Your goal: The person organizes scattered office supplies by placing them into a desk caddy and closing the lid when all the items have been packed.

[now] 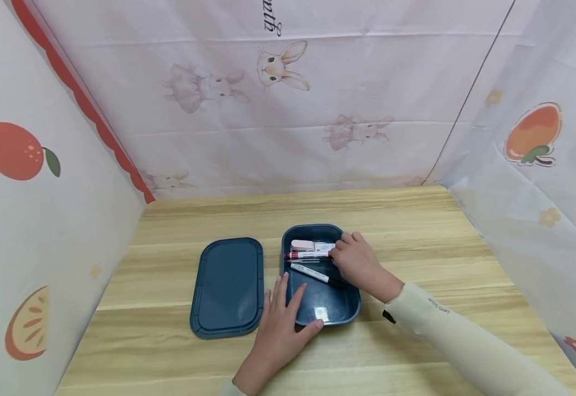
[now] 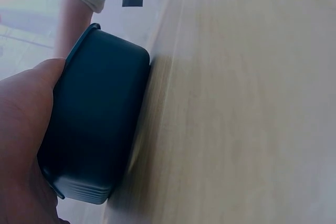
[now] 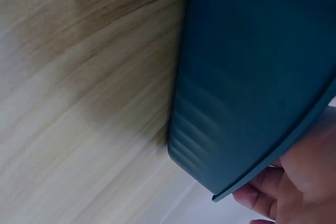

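- Nearest the head camera, your right sleeve (image 1: 471, 330) leads up to your right hand (image 1: 359, 267), which bends over the box's right wall. Its fingertips lie at the capped end of a red-labelled marker (image 1: 313, 254); whether they pinch it, you cannot tell, since the hand covers the contact.
- Your left hand (image 1: 279, 327) is spread about the near left corner of the box, thumb at the near rim, probably to keep the box from sliding.
- One box (image 1: 327, 301) stands on the table between your two hands, hollow side up, so its contents can be reached from above.
- Inside, count two markers: the red-labelled one, lying crosswise in the far half, and a black-capped marker (image 1: 313, 273), slanting nearer you. Between them lies one slim pen (image 1: 308, 261).
- Beyond these sit a pink piece (image 1: 302, 245) and a white piece (image 1: 325, 247), side by side; whether they are joined is unclear.
- One lid (image 1: 228, 289) lies flat just left of the box, apart from it, presumably to leave access free.
- One table (image 1: 169, 258) supports both.
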A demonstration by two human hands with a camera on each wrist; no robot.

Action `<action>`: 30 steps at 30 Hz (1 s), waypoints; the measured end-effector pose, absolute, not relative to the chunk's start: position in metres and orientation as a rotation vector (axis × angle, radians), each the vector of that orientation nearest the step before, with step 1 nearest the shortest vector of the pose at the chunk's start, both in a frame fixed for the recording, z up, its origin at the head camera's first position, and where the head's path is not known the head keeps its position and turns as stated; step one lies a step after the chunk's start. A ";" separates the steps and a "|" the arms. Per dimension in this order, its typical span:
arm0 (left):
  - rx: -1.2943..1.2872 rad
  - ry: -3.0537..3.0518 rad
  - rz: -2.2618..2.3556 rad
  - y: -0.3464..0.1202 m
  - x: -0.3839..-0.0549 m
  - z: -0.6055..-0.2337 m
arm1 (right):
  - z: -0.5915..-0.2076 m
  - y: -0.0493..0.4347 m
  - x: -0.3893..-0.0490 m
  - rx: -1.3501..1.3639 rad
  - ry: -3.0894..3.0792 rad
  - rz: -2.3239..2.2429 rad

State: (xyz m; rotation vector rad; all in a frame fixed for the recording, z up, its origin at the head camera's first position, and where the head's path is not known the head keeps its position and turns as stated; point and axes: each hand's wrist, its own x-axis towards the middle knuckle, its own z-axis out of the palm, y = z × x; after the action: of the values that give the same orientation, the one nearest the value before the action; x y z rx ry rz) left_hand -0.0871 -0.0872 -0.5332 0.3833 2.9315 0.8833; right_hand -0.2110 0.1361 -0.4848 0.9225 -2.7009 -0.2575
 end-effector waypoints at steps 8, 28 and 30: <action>0.376 2.939 0.905 -0.088 -0.086 -0.533 | -0.487 0.133 -0.211 0.932 -2.670 -0.271; 0.373 2.954 0.894 -0.086 -0.088 -0.535 | -0.492 0.142 -0.204 0.948 -2.562 -0.156; 0.371 2.956 0.887 -0.086 -0.088 -0.535 | -0.494 0.142 -0.203 0.946 -2.563 -0.117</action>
State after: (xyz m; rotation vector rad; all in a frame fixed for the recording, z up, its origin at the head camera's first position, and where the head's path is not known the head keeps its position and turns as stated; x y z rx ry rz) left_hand -0.0879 -0.0861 -0.5354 0.3712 2.9562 0.8873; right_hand -0.2027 0.1424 -0.4937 0.9460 -2.5630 -0.1169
